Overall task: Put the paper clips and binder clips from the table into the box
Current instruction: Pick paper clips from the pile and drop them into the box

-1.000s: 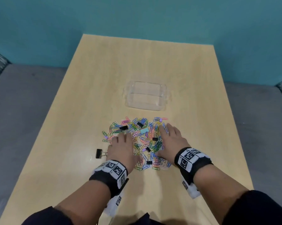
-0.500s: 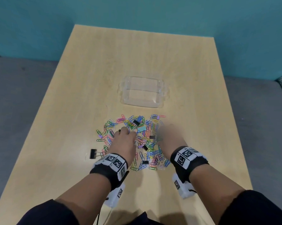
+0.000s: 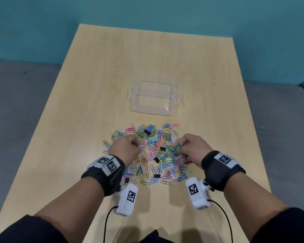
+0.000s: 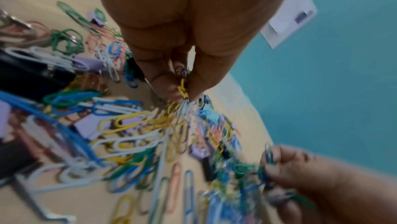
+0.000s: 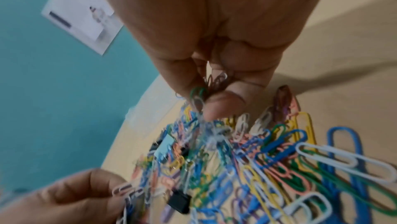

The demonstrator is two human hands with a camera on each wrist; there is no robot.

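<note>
A heap of coloured paper clips [image 3: 158, 155] with a few black binder clips [image 3: 146, 132] mixed in lies on the wooden table [image 3: 95, 85]. Beyond the heap stands an empty clear plastic box [image 3: 154, 98]. My left hand [image 3: 128, 148] is lifted just over the heap's left side, its fingers pinching a bunch of paper clips [image 4: 183, 88]. Over the right side, my right hand [image 3: 191, 148] pinches another bunch of paper clips [image 5: 199, 95]. Both bunches trail down into the heap.
A lilac binder clip [image 3: 127, 179] lies at the heap's near left edge, beside my left wrist. Bare table surface lies between the heap and the box. Grey seating [image 3: 16, 102] flanks the table on both sides, and a teal wall rises behind.
Both hands lay flat on the heap a second ago. They have since curled, pinched up clips and lifted slightly off the table.
</note>
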